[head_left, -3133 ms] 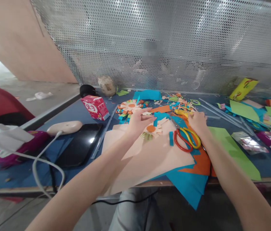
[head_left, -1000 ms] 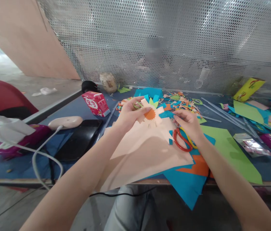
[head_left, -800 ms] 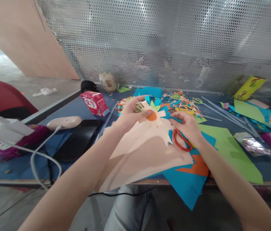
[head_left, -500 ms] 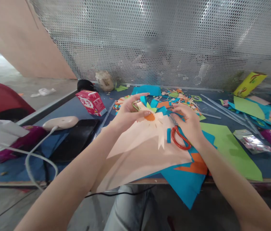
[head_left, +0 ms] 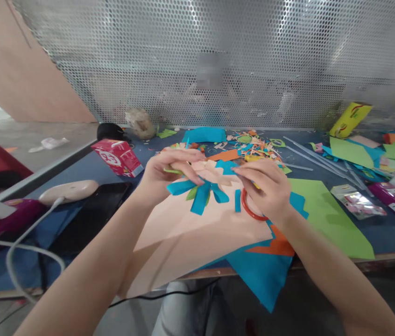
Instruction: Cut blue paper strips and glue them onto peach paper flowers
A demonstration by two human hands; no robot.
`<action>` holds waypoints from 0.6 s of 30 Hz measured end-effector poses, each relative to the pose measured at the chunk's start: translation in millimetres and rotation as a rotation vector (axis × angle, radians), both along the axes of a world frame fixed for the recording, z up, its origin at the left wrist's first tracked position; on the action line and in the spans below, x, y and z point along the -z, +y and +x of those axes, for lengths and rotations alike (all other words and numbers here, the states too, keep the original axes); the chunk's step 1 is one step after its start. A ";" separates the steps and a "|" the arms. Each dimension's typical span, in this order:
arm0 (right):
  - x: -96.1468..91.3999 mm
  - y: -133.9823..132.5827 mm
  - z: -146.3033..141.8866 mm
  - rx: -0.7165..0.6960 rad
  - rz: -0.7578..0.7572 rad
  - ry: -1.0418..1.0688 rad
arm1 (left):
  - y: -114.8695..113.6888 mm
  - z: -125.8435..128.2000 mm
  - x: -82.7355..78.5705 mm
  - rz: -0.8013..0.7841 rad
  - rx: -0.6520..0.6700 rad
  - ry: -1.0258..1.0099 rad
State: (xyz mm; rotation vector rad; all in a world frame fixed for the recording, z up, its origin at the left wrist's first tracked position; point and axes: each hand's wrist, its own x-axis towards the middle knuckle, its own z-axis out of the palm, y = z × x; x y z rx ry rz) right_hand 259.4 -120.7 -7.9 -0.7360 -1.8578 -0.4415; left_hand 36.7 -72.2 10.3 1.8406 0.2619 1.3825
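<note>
My left hand (head_left: 172,175) grips a paper flower (head_left: 204,198) with looped blue petals, pale peach strips and green pieces, now turned petals-down. Closed in a pinch, my right hand (head_left: 265,186) has its fingertips at the flower's blue far edge. Bits of something yellow (head_left: 256,185) show around the right fingers; its kind is hidden. Under that hand, the red scissors handle (head_left: 253,212) rests on a peach paper sheet (head_left: 197,238). The scissors' blades are covered. A short blue strip (head_left: 237,200) lies beside the handle.
Paper scraps (head_left: 253,144) lie behind my hands. Blue sheets (head_left: 264,275) hang over the table's front edge, and a green sheet (head_left: 327,214) lies right. At left are a pink box (head_left: 116,157), a black phone-like slab (head_left: 92,214) and white cables (head_left: 11,252).
The flower has been tipped over: its orange centre has gone from sight and blue loops point toward me. My right hand has moved over the scissors, and yellow bits now show there.
</note>
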 end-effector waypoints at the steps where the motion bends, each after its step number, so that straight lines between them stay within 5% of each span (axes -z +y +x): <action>1: -0.6 -1.9 -0.1 0.002 0.038 -0.018 | -1.9 -0.2 -1.6 0.027 0.013 0.002; 18: -9.3 -12.3 -6.9 0.012 0.278 -0.151 | 3.1 -5.5 1.6 0.234 0.141 -0.007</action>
